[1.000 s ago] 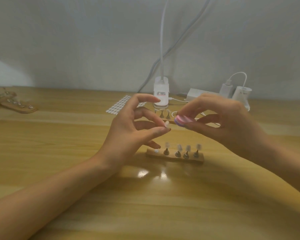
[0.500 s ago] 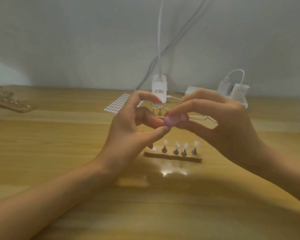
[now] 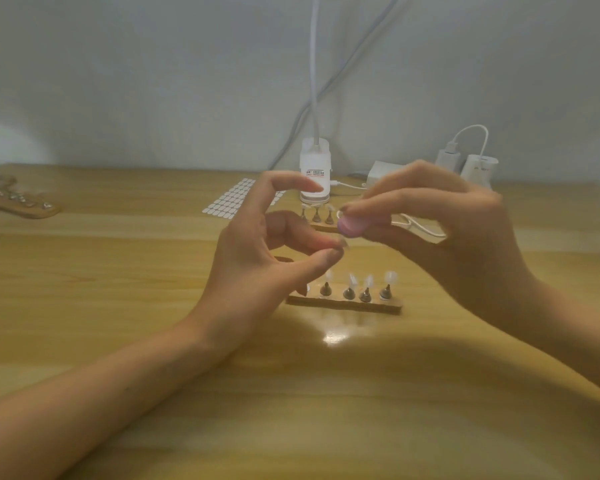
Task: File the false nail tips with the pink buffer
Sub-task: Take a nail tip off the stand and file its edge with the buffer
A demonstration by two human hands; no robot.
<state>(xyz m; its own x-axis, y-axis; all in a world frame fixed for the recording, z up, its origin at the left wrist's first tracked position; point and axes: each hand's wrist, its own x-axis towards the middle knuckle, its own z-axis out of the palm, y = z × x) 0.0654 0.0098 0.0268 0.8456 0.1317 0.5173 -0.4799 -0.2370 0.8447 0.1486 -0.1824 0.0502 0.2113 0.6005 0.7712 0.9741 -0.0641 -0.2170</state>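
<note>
My right hand (image 3: 454,237) pinches the pink buffer (image 3: 352,226) between thumb and fingers, its end pointing left. My left hand (image 3: 257,258) is raised just left of it and pinches a small false nail tip (image 3: 343,242) between thumb and middle finger, right under the buffer's end. The tip is mostly hidden by my fingertips. Below both hands a wooden holder (image 3: 345,303) stands on the table with several pale nail tips (image 3: 390,278) upright on metal pegs.
A second wooden holder (image 3: 321,223) with pegs stands behind my hands. Farther back are a white lamp base (image 3: 315,171), a sheet of adhesive tabs (image 3: 232,199), white chargers with cables (image 3: 478,166), and another holder (image 3: 21,202) at far left.
My hands have stayed close together. The buffer has shifted slightly up and right, off the nail tip, compared with half a second ago.
</note>
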